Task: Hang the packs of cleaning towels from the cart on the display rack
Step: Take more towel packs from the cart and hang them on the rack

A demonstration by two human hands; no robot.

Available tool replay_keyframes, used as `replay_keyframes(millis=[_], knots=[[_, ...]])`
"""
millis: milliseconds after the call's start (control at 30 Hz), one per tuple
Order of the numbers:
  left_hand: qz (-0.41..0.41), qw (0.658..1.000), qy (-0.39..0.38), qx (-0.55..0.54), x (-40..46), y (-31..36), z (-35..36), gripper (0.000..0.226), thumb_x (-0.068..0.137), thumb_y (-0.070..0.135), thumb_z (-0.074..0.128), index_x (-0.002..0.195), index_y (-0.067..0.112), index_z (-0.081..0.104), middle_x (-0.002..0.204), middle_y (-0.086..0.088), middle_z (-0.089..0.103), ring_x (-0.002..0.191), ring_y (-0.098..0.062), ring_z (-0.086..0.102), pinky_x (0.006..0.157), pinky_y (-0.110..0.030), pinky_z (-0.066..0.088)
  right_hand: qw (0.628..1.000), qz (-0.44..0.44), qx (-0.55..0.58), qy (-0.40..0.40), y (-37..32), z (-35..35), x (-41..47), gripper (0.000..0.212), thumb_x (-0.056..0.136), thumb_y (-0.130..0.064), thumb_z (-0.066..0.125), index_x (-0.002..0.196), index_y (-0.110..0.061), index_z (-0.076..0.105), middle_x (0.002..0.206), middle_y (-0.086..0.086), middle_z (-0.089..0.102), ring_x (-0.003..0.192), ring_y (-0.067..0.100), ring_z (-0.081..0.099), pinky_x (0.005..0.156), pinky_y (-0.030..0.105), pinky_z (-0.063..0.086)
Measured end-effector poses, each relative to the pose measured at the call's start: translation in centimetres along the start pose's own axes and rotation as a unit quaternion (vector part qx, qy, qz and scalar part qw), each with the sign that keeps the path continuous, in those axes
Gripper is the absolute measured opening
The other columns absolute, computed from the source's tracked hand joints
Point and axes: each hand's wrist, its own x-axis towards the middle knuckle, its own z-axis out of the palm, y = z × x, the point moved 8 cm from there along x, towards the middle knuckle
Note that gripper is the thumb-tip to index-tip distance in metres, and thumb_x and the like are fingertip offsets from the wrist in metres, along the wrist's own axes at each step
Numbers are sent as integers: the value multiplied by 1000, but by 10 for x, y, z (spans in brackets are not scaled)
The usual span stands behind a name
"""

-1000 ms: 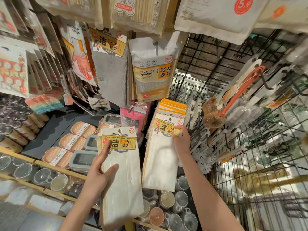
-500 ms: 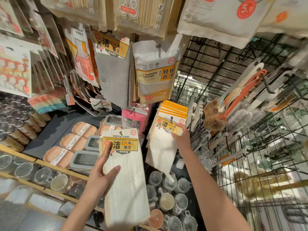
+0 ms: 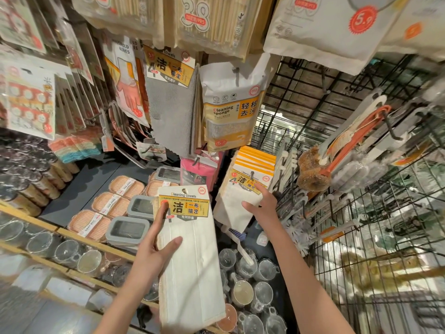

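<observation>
Black wire display rack (image 3: 313,112) — grid panel with hooks. One hook carries a row of cleaning towel packs (image 3: 250,174), white cloth under yellow header cards. Hung above them: a cleaning sponge bag (image 3: 231,112) and a grey cloth pack (image 3: 173,112). Brushes (image 3: 317,169) hang to the right.

Dark shelf (image 3: 79,184) lower left — soap boxes (image 3: 108,203) with orange lids lie flat on it, grey-lidded containers (image 3: 130,230) just beside them. Glass cups (image 3: 245,276) stand lower down.
</observation>
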Motion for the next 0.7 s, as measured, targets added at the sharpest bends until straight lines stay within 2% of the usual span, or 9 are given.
replay_keyframes(millis=[133,200,267,300,400,467,533,600,700], knots=[[0,1000,3,0,0,3,4,88,87,3,67,139,57,21,133,54,29,123,32,23,90,6,28,997,-37,50,-48,-37,24,-35,66,72,-29,72,131,-23,45,130,-8,36,121,17,42,95,27,39],[-8,1000,4,-18,1,3,7,91,85,0,67,137,58,19,130,54,32,121,31,29,89,5,32,992,-27,73,-97,-51,43,-52,70,67,-34,66,132,-24,44,127,-8,40,115,17,48,92,28,41],[-9,1000,4,-28,0,4,9,92,84,-1,68,135,58,20,133,47,34,119,29,34,90,3,35,984,-28,112,-134,-60,58,-67,67,69,-27,69,132,-21,46,123,-1,50,109,20,56,90,31,47],[-8,1000,4,-27,0,5,10,92,83,-1,69,135,58,20,135,43,34,120,28,35,91,2,35,981,-37,128,-140,-62,63,-72,63,73,-18,72,130,-19,47,120,2,55,105,16,59,88,27,50],[-9,1000,12,-22,-2,5,9,91,82,0,71,133,59,23,139,32,39,119,23,41,87,0,40,981,-55,138,-128,-64,69,-83,56,80,5,68,129,-15,49,108,-8,58,88,-15,58,70,5,45],[-4,1000,25,-10,-2,5,7,91,81,0,72,133,58,24,141,25,42,116,23,44,81,2,40,982,-55,142,-116,-62,71,-87,58,80,7,67,130,-15,49,110,-8,58,85,-22,54,67,1,42],[-6,1000,29,-1,-1,4,7,92,81,0,73,133,58,24,145,18,43,124,11,46,83,1,41,983,-51,141,-109,-61,72,-91,58,79,3,69,130,-19,50,118,-2,59,90,-20,55,70,2,42],[-8,999,31,3,-1,4,7,92,81,-1,73,134,57,24,146,13,44,129,0,46,84,0,41,983,-53,141,-102,-60,73,-94,59,79,1,71,128,-24,51,123,1,58,99,-8,59,77,7,45],[-12,999,33,8,-1,3,7,89,81,0,73,137,51,26,143,11,49,122,10,49,83,-1,42,988,-66,115,-73,-60,71,-95,55,77,-3,73,118,-33,54,122,-5,50,112,7,55,85,10,45]])
